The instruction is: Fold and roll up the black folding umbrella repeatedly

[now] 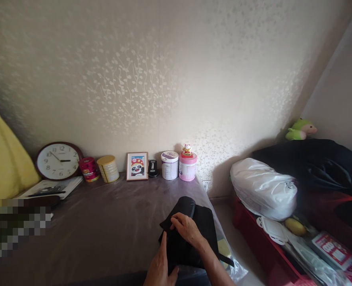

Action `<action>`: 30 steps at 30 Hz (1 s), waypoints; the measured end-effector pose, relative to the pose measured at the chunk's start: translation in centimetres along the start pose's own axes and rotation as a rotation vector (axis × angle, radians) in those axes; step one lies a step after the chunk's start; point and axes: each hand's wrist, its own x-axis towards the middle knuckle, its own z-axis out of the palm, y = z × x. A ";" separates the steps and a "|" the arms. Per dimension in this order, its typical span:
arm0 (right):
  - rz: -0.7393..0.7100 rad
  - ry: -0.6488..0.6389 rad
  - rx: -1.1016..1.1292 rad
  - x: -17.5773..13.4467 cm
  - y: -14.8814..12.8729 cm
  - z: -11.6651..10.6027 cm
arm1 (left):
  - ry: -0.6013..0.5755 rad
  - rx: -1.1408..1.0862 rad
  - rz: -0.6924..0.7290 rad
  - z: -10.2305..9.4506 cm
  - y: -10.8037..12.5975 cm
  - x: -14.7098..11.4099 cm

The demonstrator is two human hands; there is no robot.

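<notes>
A black fabric item [204,222], maybe a folded bag, lies on the table's right part with a rolled or folded section at its top left. A narrow black strap sticks out at its lower right. My right hand [186,228] rests over it, fingertips pinched on the fabric near the upper left fold. Along the item's left side lies my left hand [160,262], index finger stretched forward and thumb apart, touching the fabric. The underside of the item and some of my left fingers are hidden.
On the table [110,226], a wall clock [58,161], several tins, a panda picture frame [137,167] and a lucky cat figurine [187,150] line the wall. At right, a red box [253,234] holds assorted things, including a white plastic bag [263,188].
</notes>
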 end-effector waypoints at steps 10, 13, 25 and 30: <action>-0.097 -0.069 -0.022 -0.2 -0.1 0.1 | 0.321 0.442 0.243 -0.9 2.3 1.0; -0.110 -0.087 -0.002 -0.4 -0.3 -0.1 | 0.247 0.392 0.201 -1.5 2.9 1.0; -0.100 -0.077 -0.088 -0.1 0.2 0.2 | 0.302 0.441 0.255 -0.5 3.7 2.4; -0.159 -0.037 -0.178 -0.7 0.4 0.4 | 0.328 0.465 0.292 0.5 2.2 2.2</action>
